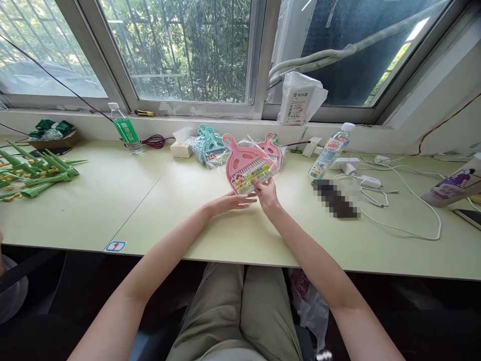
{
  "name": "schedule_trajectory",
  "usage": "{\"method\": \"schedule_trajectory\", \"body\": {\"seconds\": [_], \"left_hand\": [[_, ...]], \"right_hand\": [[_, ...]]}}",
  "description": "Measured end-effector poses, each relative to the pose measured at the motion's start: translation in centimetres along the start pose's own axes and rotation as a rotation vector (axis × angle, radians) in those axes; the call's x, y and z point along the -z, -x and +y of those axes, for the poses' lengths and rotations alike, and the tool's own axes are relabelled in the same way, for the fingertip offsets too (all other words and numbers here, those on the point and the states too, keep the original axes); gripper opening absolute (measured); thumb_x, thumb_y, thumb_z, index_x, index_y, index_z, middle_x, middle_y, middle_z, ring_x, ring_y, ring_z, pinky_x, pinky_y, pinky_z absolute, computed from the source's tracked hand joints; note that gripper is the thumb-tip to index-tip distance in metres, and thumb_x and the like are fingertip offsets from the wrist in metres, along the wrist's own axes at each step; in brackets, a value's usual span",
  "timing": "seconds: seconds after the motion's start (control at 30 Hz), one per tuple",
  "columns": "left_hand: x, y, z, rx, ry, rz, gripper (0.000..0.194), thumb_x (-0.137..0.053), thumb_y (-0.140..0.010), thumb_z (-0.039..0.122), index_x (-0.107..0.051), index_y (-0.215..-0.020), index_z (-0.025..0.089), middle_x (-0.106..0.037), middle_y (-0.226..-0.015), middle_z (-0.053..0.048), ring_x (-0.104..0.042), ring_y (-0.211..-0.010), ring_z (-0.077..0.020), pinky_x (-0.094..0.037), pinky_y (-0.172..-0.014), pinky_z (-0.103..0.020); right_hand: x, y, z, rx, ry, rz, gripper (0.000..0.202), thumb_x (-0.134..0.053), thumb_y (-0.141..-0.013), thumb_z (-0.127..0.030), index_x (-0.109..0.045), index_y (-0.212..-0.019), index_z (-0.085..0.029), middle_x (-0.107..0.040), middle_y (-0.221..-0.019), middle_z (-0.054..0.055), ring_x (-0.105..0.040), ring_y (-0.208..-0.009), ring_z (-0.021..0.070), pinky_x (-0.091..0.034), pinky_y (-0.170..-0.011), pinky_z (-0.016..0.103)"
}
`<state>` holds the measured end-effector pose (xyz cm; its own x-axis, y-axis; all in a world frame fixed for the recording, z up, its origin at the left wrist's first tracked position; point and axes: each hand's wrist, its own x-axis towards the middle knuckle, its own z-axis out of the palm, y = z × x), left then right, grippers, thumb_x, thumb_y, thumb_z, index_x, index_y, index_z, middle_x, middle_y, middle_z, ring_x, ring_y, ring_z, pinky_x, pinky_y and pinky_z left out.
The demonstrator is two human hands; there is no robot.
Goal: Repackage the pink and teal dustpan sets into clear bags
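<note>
A pink dustpan with a brush and a printed label (246, 163) is held up over the table, its handle pointing away from me. My right hand (266, 193) pinches its near edge at the label. Beneath the lower left edge lies my left hand (231, 201), fingers stretched out and palm up. Behind the held set are a second pink dustpan (271, 145) in clear wrap and teal dustpans (210, 143), also in clear plastic.
A green-labelled bottle (127, 131) and white tissue pack (182, 145) stand to the left, with green plastic stalks (45, 170) farther left. On the right are another bottle (330, 153), white chargers (370, 181) with cables, and a tilted purple-printed cup (454, 183).
</note>
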<state>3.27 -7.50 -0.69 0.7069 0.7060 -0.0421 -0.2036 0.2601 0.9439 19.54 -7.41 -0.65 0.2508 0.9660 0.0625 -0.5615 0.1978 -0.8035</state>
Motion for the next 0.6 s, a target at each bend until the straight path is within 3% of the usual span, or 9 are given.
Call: {"method": "schedule_trajectory", "body": {"seconds": [0.07,0.17,0.27,0.37,0.47,0.6], "left_hand": [[-0.1,-0.4,0.0,-0.042,0.018,0.032,0.052,-0.079,-0.077,0.035,-0.064,-0.126,0.024,-0.061,-0.14,-0.011,-0.06,-0.127,-0.0302,-0.046,-0.101,-0.04],[0.3,-0.5,1.0,-0.216,0.093,0.198,0.054,-0.075,-0.078,0.044,-0.063,-0.127,0.024,-0.065,-0.135,-0.009,-0.06,-0.125,-0.0305,-0.048,-0.1,-0.041],[1.4,0.3,2.8,-0.379,0.271,0.259,0.068,-0.048,-0.086,0.071,-0.06,-0.131,0.022,-0.067,-0.132,-0.009,-0.055,-0.131,-0.0314,-0.047,-0.104,-0.046],[2.2,1.4,4.2,-0.481,0.403,0.338,0.084,-0.024,-0.088,0.08,-0.057,-0.134,0.017,-0.065,-0.134,-0.012,-0.05,-0.137,-0.0306,-0.044,-0.11,-0.047],[2.6,2.0,4.5,-0.476,0.433,0.352,0.081,-0.022,-0.092,0.074,-0.054,-0.138,0.015,-0.063,-0.136,-0.013,-0.047,-0.14,-0.0304,-0.042,-0.113,-0.046],[2.3,1.6,3.6,-0.33,0.466,0.206,0.075,-0.033,-0.092,0.069,-0.052,-0.141,0.015,-0.065,-0.134,-0.015,-0.048,-0.138,-0.0361,-0.04,-0.112,-0.055]], "right_hand": [[0.1,-0.1,-0.3,0.009,-0.008,-0.007,0.047,-0.08,-0.063,-0.014,-0.056,-0.103,-0.024,-0.073,-0.1,0.0,-0.072,-0.095,0.0172,-0.061,-0.091,0.037],[0.2,-0.3,-0.2,-0.023,-0.014,0.001,0.047,-0.079,-0.062,-0.012,-0.055,-0.101,-0.025,-0.073,-0.099,-0.001,-0.071,-0.096,0.0163,-0.062,-0.09,0.035],[0.3,-0.4,0.0,-0.07,-0.006,-0.025,0.047,-0.081,-0.061,-0.012,-0.055,-0.099,-0.025,-0.074,-0.101,-0.001,-0.071,-0.098,0.0166,-0.062,-0.09,0.035],[0.3,-0.3,0.3,-0.113,0.023,-0.095,0.05,-0.084,-0.059,-0.013,-0.056,-0.099,-0.025,-0.075,-0.101,-0.001,-0.072,-0.099,0.0181,-0.062,-0.09,0.036],[0.0,0.3,0.6,-0.171,0.06,-0.208,0.054,-0.088,-0.055,-0.015,-0.058,-0.099,-0.025,-0.076,-0.098,0.0,-0.073,-0.095,0.0186,-0.063,-0.087,0.035],[-0.6,1.4,0.8,-0.206,0.097,-0.361,0.06,-0.092,-0.051,-0.02,-0.06,-0.102,-0.026,-0.077,-0.097,-0.001,-0.074,-0.089,0.0191,-0.065,-0.079,0.035]]}}
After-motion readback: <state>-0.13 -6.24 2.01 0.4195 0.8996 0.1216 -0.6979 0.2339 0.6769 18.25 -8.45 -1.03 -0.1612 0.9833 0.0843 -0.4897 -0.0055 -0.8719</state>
